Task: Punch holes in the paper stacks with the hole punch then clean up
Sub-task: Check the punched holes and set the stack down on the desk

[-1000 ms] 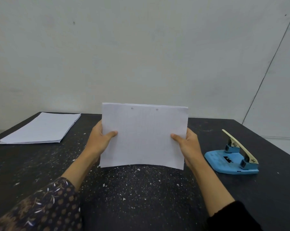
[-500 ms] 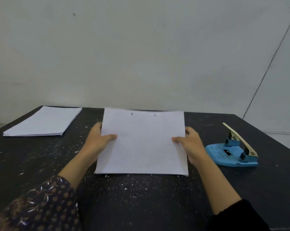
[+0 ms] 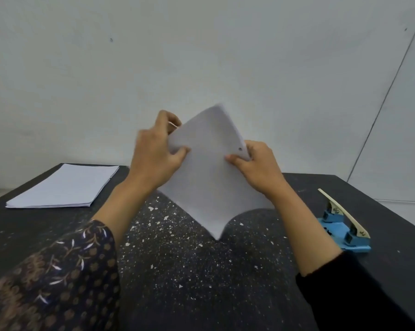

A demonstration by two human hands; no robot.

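Observation:
I hold a white paper stack (image 3: 208,177) up over the table, turned so that one corner points down. One punched hole shows near its right corner. My left hand (image 3: 156,158) grips its left edge, thumb on the front. My right hand (image 3: 259,163) pinches the right corner beside the hole. The blue hole punch (image 3: 340,228) with a cream lever stands on the table at the right, apart from both hands. A second white paper stack (image 3: 63,187) lies flat at the far left.
The black table (image 3: 201,283) is strewn with small white paper bits, most of them in the middle under the held stack. A pale wall rises just behind the table. The table's right edge runs close behind the punch.
The stack lay flat on the table half a second ago. Both hands have lifted it and rotated it onto a corner, and the hands have shifted towards its upper edges.

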